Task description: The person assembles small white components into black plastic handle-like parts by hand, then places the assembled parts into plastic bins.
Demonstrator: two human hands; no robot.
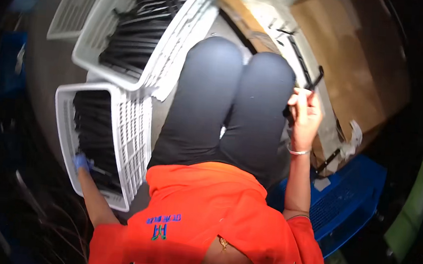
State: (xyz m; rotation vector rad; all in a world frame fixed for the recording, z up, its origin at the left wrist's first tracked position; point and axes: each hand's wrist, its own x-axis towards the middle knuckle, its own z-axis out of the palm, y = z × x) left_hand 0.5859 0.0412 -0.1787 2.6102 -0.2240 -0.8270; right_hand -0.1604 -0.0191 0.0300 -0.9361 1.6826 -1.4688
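Observation:
My right hand (307,117), a pale bangle at its wrist, is closed beside my right knee. Its fingers pinch a slim black bent piece (318,77) whose end sticks up past the fingertips. On the left, my left hand (83,162), with blue over its fingers, reaches into the nearer white basket (134,141). Long black strips (95,128) lie in that basket, and my hand is at their edge; its fingers are too small and blurred to read. Just beyond my right hand, another black strip (299,54) lies along the pale edge of a cardboard box.
A second white basket (86,47) full of black strips stands farther off at the left. The open cardboard box (352,53) fills the far right. Below it is a blue plastic crate (350,197). White scraps (355,136) cling near the box's corner.

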